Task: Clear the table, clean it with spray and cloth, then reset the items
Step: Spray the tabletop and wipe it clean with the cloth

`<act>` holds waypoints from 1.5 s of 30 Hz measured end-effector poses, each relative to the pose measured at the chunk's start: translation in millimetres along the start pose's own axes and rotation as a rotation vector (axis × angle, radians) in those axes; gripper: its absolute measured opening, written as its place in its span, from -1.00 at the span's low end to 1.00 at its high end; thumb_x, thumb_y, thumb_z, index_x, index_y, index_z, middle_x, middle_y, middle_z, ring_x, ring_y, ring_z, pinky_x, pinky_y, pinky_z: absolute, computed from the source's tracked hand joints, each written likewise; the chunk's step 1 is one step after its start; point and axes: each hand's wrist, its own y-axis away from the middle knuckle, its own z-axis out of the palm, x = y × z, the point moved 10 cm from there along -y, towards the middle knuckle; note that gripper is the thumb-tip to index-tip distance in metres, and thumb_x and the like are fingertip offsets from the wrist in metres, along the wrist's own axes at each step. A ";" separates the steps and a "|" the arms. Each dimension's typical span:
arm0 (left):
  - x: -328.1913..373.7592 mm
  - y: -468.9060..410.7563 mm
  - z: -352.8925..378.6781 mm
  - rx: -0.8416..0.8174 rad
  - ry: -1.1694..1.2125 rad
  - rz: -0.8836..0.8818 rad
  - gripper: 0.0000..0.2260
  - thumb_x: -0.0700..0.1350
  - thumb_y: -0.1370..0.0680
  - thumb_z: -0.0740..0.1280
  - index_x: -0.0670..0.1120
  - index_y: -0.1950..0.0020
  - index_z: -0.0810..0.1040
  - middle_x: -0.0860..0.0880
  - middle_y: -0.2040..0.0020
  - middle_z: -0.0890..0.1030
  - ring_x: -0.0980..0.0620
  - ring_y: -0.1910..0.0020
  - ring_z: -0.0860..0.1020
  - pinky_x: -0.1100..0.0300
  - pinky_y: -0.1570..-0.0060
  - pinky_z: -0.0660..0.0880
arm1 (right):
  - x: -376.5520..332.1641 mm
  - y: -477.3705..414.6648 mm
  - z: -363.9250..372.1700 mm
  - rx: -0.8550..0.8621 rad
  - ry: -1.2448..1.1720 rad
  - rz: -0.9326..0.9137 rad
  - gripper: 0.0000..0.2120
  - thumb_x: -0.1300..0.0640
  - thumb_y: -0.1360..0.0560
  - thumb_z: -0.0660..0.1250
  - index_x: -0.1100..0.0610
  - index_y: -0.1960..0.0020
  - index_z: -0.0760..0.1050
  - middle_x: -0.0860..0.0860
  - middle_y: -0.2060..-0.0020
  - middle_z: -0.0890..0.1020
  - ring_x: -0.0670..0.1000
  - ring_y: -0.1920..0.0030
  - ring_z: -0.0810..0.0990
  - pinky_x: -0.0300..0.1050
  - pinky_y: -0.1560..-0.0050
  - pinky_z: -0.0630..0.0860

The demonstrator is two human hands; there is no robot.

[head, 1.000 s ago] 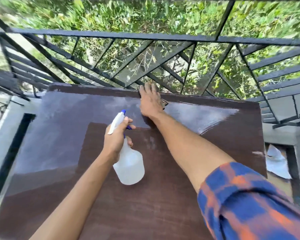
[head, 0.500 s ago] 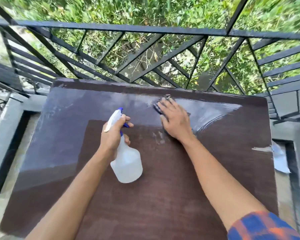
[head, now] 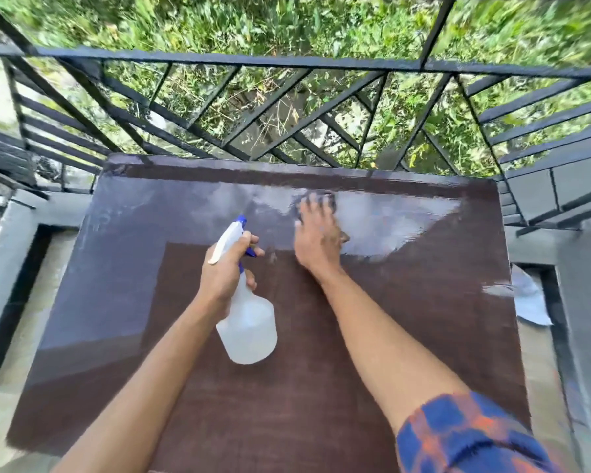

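Right sleeve (head: 471, 435): blue-orange plaid (checks blurred), bunched above forearm. Left forearm (head: 151, 373) bare.

It is a bright, sunny day and the light is strong. The far and left parts of the table (head: 321, 387) shine pale with glare, while the near part lies in a dark shadow with straight edges. The spray bottle (head: 249, 329) glows white. The plants (head: 287, 25) at the top are smeared and fuzzy, and the fingers of the right hand (head: 318, 233) are blurry too. The railing (head: 239, 61) bars bend and lean at the sides. The sleeve (head: 464, 435) in the corner looks soft.
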 end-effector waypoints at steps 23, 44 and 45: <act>-10.6 49.2 16.7 -0.074 0.018 -0.009 -0.78 0.03 -0.63 0.31 -0.08 0.00 0.65 -0.13 0.08 0.67 -0.08 0.60 0.34 0.06 0.37 0.43 | 221.4 151.8 -81.6 0.344 -0.050 0.661 -0.43 0.15 -0.61 0.27 0.15 -0.58 0.23 0.10 -0.59 0.21 0.19 -0.59 0.11 0.13 -0.55 0.09; -20.4 52.4 119.6 -0.106 -0.123 -0.025 -0.76 0.01 -0.64 0.31 -0.16 -0.04 0.62 -0.13 0.10 0.63 -0.05 0.56 0.37 0.13 0.44 0.37 | 252.0 84.0 -103.9 0.173 0.050 0.287 -0.44 -0.06 -0.59 0.25 0.01 -0.56 0.27 0.00 -0.58 0.25 0.10 -0.60 0.13 0.19 -0.57 0.09; -16.3 47.8 133.1 -0.125 -0.131 -0.015 -0.73 0.03 -0.62 0.33 -0.18 -0.06 0.62 -0.13 0.11 0.63 -0.03 0.54 0.40 0.14 0.46 0.37 | 267.4 74.3 -112.6 0.168 0.056 0.306 -0.44 -0.06 -0.60 0.25 0.02 -0.57 0.26 0.01 -0.59 0.24 0.10 -0.60 0.11 0.18 -0.58 0.07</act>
